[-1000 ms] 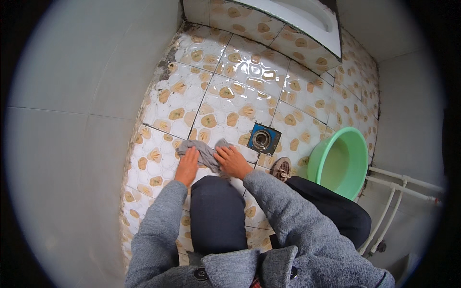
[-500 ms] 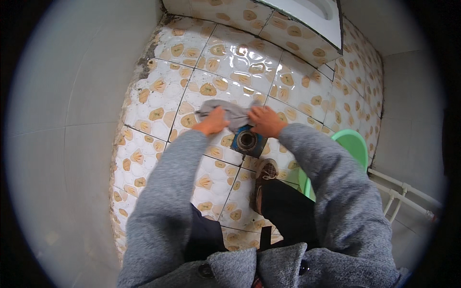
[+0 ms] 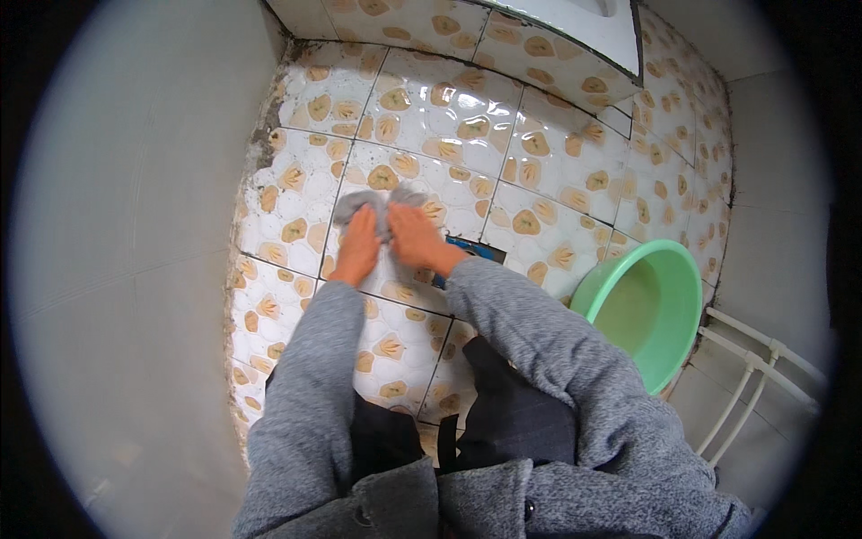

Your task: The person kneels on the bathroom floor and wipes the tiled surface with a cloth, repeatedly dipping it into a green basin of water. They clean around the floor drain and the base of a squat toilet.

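A grey cloth (image 3: 354, 203) lies bunched up on the wet patterned tile floor (image 3: 530, 220). My left hand (image 3: 359, 250) grips its left part, fingers curled into the fabric. Close beside it, my right hand (image 3: 418, 238) holds the right part of the same cloth. Both hands are low over the tiles, a short way left of the floor drain (image 3: 489, 251). The drain has a blue surround, and my right sleeve and wrist hide most of it.
A green basin (image 3: 588, 301) holding cloudy liquid stands right of my right arm. Beside it are white pipes (image 3: 759, 364) along the right wall. A raised tiled step (image 3: 557, 54) crosses the far end. The grey wall (image 3: 162, 269) rises on the left, with dirt along its foot.
Both hands have moved left, away from the drain, and closer together. The cloth, stretched between them before, is now bunched. More of the green basin shows, and the brown shoe is out of sight.
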Available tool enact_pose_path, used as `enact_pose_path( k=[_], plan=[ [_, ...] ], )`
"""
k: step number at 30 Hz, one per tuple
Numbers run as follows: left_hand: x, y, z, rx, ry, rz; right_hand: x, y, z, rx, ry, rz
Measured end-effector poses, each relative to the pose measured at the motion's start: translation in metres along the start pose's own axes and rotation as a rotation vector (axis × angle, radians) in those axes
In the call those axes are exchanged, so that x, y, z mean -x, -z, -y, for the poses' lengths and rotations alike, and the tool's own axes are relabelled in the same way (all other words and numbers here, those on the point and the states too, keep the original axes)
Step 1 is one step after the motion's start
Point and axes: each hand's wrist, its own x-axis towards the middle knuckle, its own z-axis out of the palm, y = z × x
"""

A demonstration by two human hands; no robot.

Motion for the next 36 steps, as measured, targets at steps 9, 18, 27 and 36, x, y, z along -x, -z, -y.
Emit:
enact_pose_path(
  k=[9,18,27,36],
  plan=[
    [-0.037,-0.070,-0.076,-0.023,-0.209,-0.127,0.073,0.016,-0.061,0.091,-0.547,-0.354],
    [-0.076,-0.105,-0.128,-0.127,-0.371,-0.083,0.073,0.033,-0.163,0.138,-0.491,-0.546],
    [-0.047,-0.026,-0.047,-0.167,-0.136,-0.090,0.030,0.017,-0.071,0.097,-0.253,-0.365],
    [-0.056,-0.089,-0.142,-0.124,-0.300,0.059,0.102,0.057,-0.126,0.088,-0.854,-0.494]
  ],
)
